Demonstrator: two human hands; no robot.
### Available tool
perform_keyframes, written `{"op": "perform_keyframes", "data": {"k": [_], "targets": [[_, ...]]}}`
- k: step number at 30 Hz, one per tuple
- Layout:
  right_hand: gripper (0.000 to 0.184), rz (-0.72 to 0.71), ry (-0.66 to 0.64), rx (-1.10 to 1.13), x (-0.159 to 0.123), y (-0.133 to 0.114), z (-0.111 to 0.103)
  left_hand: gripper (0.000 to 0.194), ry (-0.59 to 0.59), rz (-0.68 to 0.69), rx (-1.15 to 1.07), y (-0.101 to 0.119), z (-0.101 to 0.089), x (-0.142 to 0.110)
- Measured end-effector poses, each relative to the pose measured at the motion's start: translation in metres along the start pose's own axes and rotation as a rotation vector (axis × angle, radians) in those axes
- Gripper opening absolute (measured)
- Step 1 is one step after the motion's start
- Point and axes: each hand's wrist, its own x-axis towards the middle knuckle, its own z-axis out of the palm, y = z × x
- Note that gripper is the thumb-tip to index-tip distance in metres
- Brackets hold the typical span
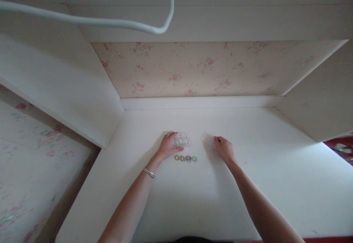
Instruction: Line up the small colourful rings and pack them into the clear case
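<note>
My left hand (167,146) grips the left side of a small clear plastic box (183,139) with compartments, which rests on the white tabletop (176,199). Just below the box, several small coloured rings (188,158) lie in a short row, in yellow, pinkish, purple-grey and green tones. To the right, my right hand (224,149) is closed in a pinch on a thin transparent piece (209,138). That piece is so faint against the table that its kind cannot be made out. A gap separates it from the box.
White side panels (309,99) and a low back ledge (204,103) enclose the table, with flowered wallpaper (176,70) behind. A white bent tube (110,23) crosses overhead. At the right edge sits something red with shiny items (342,148).
</note>
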Motion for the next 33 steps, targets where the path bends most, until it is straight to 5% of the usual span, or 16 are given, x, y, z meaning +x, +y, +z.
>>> {"op": "perform_keyframes", "data": {"k": [13, 19, 26, 33], "targets": [[0.039, -0.064, 0.179, 0.082, -0.022, 0.021, 0.008, 0.077, -0.089, 0.062, 0.084, -0.001, 0.000, 0.001], [0.039, -0.048, 0.259, 0.218, -0.030, 0.018, 0.002, 0.088, -0.113, -0.028, -0.162, 0.004, -0.014, -0.011], [0.030, -0.329, 0.117, 0.241, -0.081, -0.035, -0.002, 0.036, -0.022, -0.163, -0.350, -0.002, -0.030, -0.051], [0.020, -0.727, -0.180, -0.098, -0.112, -0.103, 0.004, 0.028, 0.009, -0.272, -0.409, 0.017, -0.031, -0.090]]}}
